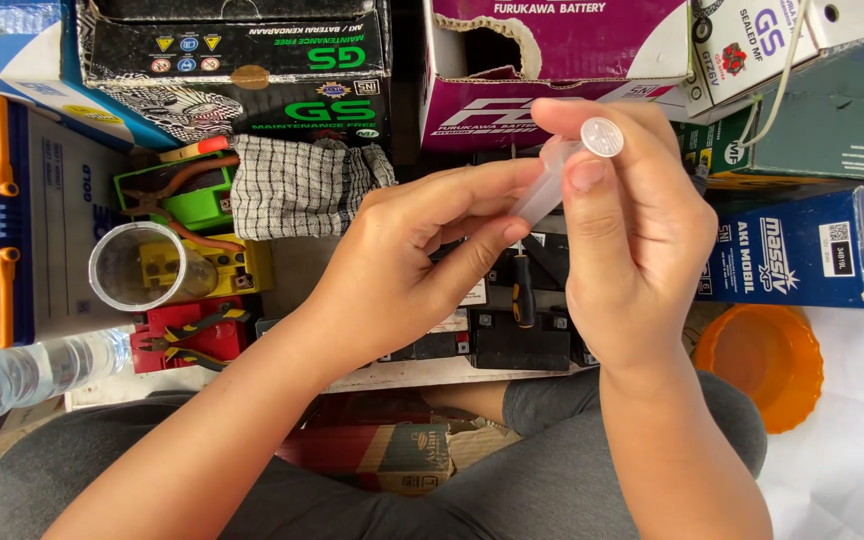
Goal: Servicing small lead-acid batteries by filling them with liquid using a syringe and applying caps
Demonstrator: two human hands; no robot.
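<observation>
I see both hands raised in front of the camera, working one small thing between them: a clear plastic syringe-like tube with a round, ribbed white cap. My right hand has its grip closed narrow on the capped end, thumb and forefinger pinching just under the cap, probably so the end stays steady and turned toward my eye. My left hand holds the lower part of the tube, fingers wrapped loosely and thumb pressed along its side; I judge that grip supports the barrel while the right works the top. The tube sits tilted, cap up and to the right, well above everything below.

Under the hands lie several small black batteries, with a black-handled screwdriver with a yellow stripe lying on them. To the left I see a clear round plastic cup lying over a yellow battery, orange-handled pliers on a green battery, a checked grey cloth, and a red battery with yellow-and-black cutters. An orange plastic bowl sits at the right, and printed cardboard battery boxes are stacked along the top, close by within reach.
</observation>
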